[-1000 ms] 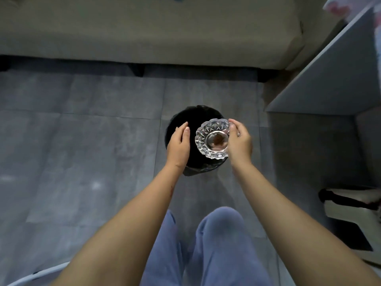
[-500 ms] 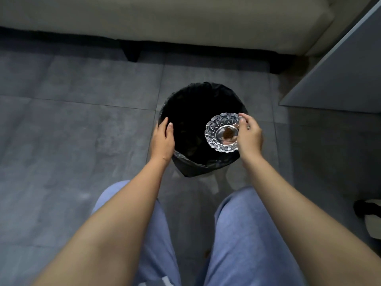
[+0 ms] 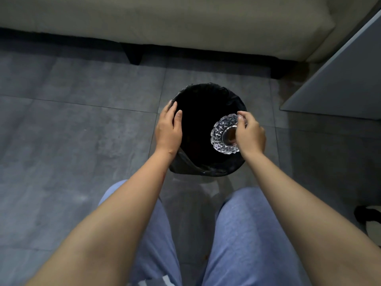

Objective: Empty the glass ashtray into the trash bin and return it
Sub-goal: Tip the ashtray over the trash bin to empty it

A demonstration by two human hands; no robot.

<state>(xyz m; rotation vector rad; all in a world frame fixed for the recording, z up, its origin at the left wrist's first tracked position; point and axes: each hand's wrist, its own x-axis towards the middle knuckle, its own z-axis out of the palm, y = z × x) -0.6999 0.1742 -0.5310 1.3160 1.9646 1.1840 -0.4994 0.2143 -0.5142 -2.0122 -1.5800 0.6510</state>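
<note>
Setting: home living rm. Evidence: beige upholstered sofa (image 3: 165, 23) on dark legs along the far wall; grey tiled floor (image 3: 72, 131); grey cabinet panel (image 3: 340, 79) at right edge; small round trash bin (image 3: 185, 166) w/ black liner on floor just in front of sofa.

Glass ashtray (image 3: 221, 134): clear, cut diamond-facet pattern round rim, brownish centre, possibly residue. Trash bin (image 3: 208, 170): black liner, interior pure black. Floor (image 3: 72, 131): dark grey tiles, faintly mottled, thin darker grout lines. Sofa (image 3: 165, 21): beige-olive, black legs. Trousers (image 3: 243, 234): light blue. Cabinet side (image 3: 340, 83): pale grey-blue.
</note>
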